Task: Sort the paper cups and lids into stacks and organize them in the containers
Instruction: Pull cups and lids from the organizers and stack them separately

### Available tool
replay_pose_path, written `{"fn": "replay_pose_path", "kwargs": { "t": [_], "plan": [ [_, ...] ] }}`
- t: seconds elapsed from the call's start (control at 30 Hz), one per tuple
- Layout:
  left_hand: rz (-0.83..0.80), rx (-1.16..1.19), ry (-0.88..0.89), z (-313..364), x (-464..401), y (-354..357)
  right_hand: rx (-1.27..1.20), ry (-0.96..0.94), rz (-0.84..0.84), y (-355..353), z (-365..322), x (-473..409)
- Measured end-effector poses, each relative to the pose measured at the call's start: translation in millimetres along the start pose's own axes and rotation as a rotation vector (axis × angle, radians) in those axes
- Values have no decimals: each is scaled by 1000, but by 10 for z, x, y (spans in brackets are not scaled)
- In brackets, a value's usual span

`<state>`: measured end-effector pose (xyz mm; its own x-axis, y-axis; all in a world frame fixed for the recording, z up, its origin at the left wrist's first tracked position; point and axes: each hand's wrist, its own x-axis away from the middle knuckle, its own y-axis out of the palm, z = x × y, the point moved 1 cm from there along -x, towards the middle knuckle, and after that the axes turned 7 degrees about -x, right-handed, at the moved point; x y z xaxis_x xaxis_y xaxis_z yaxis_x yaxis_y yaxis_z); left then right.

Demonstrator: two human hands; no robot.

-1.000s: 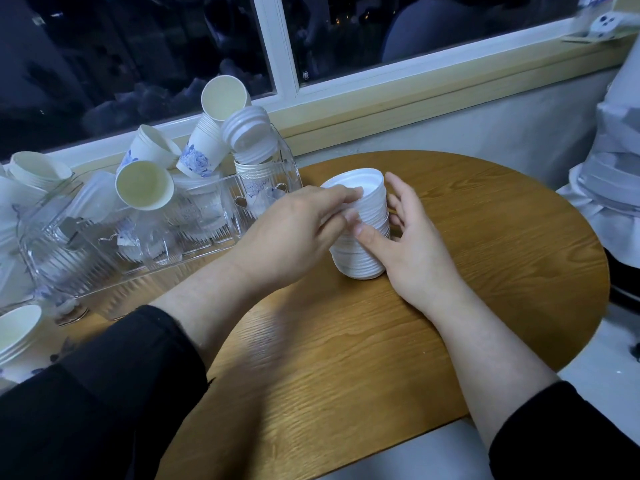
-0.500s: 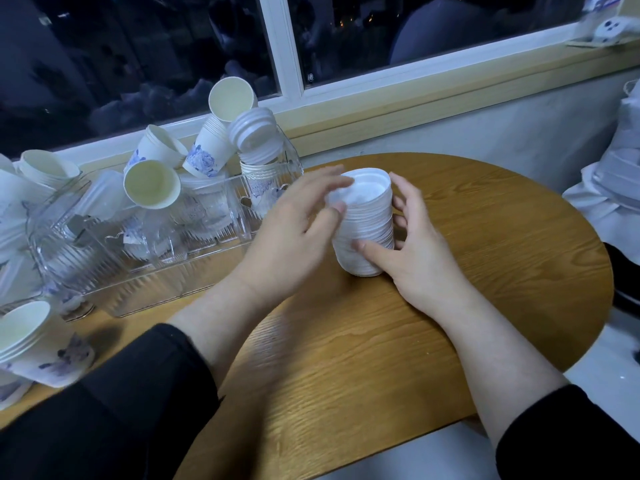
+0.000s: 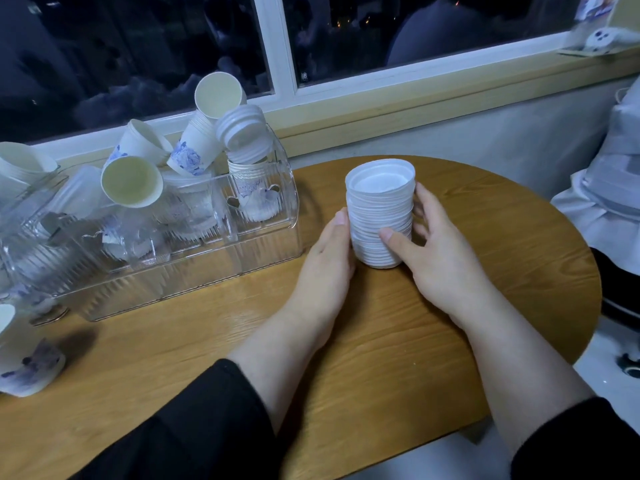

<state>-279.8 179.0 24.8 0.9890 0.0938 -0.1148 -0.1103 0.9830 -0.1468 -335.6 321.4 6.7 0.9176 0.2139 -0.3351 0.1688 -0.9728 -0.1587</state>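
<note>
A stack of white lids [image 3: 379,216] stands upright on the round wooden table [image 3: 381,358]. My left hand [image 3: 322,268] cups its left side with the thumb lying up along it; its fingers are hidden behind the stack. My right hand [image 3: 440,251] holds the right side, thumb across the front and fingers curled round the back. A clear ribbed container [image 3: 194,271] to the left holds tilted stacks of paper cups [image 3: 131,181] and another lid stack [image 3: 244,131].
More paper cups [image 3: 24,362] with blue print stand at the table's lower left edge, and others [image 3: 20,164] at the far left. The window sill [image 3: 415,105] runs behind. White bags [image 3: 609,188] sit off the table's right edge.
My left hand has come down from the top of the lid stack to its left side. My right hand stays on the right side. The stack stands where it was.
</note>
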Motion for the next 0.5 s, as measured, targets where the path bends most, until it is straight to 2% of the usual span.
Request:
{"fn": "replay_pose_path", "kwargs": {
  "t": [0.3, 0.4, 0.5],
  "plan": [
    [-26, -14, 51, -71, -228, 216, 1, 5, 42, -227, 145, -79],
    [83, -4, -31, -91, -180, 150, -4, 21, 84, -269, 91, -31],
    [224, -23, -59, -98, -64, -33, -37, -47, 208, -303, -86, 64]
  ]
}}
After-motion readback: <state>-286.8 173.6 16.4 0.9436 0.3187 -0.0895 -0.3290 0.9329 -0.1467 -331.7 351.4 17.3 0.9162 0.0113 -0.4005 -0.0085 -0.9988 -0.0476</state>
